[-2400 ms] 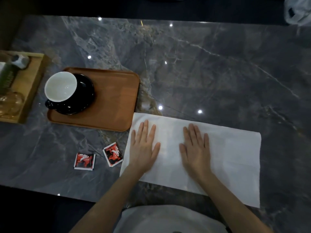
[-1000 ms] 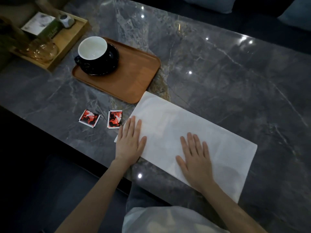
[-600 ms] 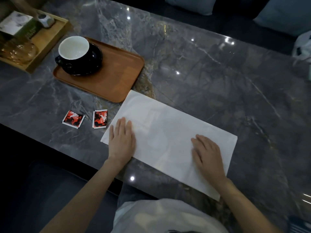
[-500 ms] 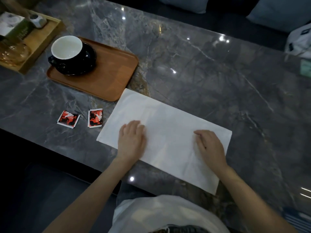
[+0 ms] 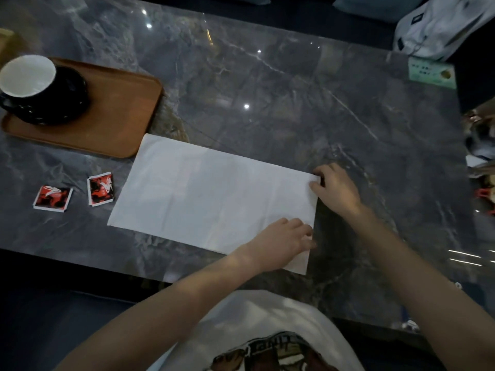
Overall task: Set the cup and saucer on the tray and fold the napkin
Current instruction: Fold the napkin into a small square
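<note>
**Both hands at the napkin's right end**

Your white napkin (image 5: 211, 199) lies flat and unfolded on the grey marble surface (image 5: 294, 103), a long rectangle running from just beside the tray out toward your right. Its far left corner sits close to the near right corner of the wooden tray (image 5: 115, 113); whether they touch cannot be told.

Your right hand (image 5: 334, 188) is at the far right corner of the napkin, fingers curled and thumb pressed in, and the grip appears to pinch that corner, though the exact contact is hard to make out in the dim light. Your left hand (image 5: 284, 242) reaches across to the near right corner, fingers bent down over the edge of the paper; whether that grip has closed on the corner or only rests on it, you cannot tell from here.

The cup (image 5: 29, 76), white inside and black outside, stands upright on the black saucer (image 5: 67, 103), and both sit on the left part of the tray.

Two small red and black packets (image 5: 53, 198) (image 5: 101, 188) lie on the surface just left of the napkin, side by side and apart from each other.
</note>
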Demonstrator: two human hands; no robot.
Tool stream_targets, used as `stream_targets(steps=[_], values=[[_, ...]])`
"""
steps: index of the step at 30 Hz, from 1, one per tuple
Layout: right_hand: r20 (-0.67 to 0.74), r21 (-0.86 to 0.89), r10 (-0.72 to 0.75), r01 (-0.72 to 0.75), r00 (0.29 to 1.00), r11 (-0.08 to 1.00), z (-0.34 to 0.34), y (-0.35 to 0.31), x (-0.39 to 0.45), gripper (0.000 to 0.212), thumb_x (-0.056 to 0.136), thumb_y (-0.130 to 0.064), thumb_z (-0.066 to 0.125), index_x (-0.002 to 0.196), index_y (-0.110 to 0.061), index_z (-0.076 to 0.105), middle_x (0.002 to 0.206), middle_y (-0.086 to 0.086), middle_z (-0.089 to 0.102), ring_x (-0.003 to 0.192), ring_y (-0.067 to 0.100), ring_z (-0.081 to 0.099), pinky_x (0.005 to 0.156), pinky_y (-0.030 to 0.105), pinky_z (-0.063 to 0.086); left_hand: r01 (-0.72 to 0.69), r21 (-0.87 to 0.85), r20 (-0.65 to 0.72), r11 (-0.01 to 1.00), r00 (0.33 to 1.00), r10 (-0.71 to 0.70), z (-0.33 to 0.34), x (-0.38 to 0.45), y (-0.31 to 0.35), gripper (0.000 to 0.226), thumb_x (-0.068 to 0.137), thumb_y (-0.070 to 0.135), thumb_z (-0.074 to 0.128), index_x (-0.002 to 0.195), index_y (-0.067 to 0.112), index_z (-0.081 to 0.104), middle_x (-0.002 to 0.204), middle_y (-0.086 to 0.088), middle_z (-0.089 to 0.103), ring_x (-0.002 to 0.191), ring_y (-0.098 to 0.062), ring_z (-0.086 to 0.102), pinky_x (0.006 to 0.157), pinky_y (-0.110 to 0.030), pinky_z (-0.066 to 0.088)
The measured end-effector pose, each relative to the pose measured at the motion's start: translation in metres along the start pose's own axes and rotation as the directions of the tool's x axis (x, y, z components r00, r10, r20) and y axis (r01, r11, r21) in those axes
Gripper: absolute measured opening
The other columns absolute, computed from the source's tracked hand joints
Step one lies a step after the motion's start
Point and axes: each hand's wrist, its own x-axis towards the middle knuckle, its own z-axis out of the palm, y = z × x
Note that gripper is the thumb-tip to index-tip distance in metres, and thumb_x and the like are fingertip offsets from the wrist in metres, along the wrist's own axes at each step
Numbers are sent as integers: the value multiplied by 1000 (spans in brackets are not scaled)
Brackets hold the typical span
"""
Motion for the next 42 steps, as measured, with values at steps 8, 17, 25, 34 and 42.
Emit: stream_targets(steps=[8,17,25,34,42], values=[[128,41,30,-36,991,999,-6,0,10,29,86,-22,57,113,-11,52,118,10,50,101,26,52,79,36,43,-227,114,140,967,968,211,11,9,3,28,74,16,72,100,25,71,116,1,65,109,-20,56,75,-29,47],[101,154,-20,4,995,988,-7,-2,12,10,82,-11,59,91,-9,57,95,4,46,85,20,47,73,34,41,-200,94,171,975,968,183,0,15,3,26,84,12,60,109,16,63,118,-7,57,111,-25,48,82,-33,42],[139,228,48,-79,989,970,-5,-6,15,21,82,-15,59,103,-13,54,81,-1,52,76,19,51,62,30,37,-258,252,313,933,934,174,-3,28,12,28,87,23,59,114,19,62,136,-5,43,123,-24,36,92,-32,38],[165,582,123,-197,979,789,-21,-32,23,16,85,-6,53,99,-10,60,73,2,56,58,14,53,47,21,43,-227,241,295,944,943,151,-20,16,11,31,92,23,49,122,16,53,120,-2,60,117,-22,43,92,-32,33],[222,681,9,-162,975,714,-45,-78,38,21,83,-1,51,92,-7,68,58,9,55,32,5,48,36,16,40,0,35,-197,999,980,7,-51,-36,-10,20,58,10,79,77,16,71,92,-6,65,95,-24,57,73,-32,48]])
